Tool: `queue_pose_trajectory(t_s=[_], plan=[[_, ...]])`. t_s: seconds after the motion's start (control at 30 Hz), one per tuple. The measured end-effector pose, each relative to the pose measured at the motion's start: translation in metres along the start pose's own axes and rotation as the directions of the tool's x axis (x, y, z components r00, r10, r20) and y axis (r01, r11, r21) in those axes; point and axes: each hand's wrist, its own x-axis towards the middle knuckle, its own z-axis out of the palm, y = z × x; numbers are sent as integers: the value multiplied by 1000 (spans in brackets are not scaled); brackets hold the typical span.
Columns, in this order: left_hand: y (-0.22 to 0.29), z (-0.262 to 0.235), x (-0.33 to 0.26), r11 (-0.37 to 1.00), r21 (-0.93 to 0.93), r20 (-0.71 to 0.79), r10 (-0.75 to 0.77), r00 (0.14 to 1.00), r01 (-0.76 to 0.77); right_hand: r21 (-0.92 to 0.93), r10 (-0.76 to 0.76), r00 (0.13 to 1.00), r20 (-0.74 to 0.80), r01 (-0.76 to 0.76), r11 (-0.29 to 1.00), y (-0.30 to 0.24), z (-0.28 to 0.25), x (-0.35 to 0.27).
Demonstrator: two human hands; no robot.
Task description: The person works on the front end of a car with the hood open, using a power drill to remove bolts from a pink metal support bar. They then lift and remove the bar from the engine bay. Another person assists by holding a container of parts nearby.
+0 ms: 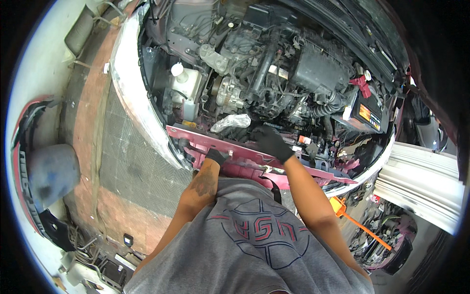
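At the near edge of the open engine bay, the left hand (216,156) grips the pink front bar (230,149) to steady, while the right hand (270,142) presses down, curled, on its far side.

1. Floor (88,122): reddish-brown concrete, with a dark grid-patterned mat (132,161) laid on it beside the car's front.
2. Detached bumper cover (29,161), red and black, lies at the far left edge.
3. Small black box (128,239) sits on the floor lower left, near loose cables (81,240).
4. Orange-handled tool (355,220) rests lower right.
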Motion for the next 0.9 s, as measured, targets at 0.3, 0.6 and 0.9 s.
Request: queue_pose_trajectory(t_s=[0.3,0.6,0.9], plan=[[-52,-17,58,959,-275,36,-63,997,71,239,356,886,296,-430,871,-44,-11,24],[24,1,-32,986,165,47,-21,999,13,523,211,962,175,-272,808,-41,2,55],[-1,-9,21,996,-14,10,-87,996,87,593,514,823,241,-544,593,-22,31,36]])
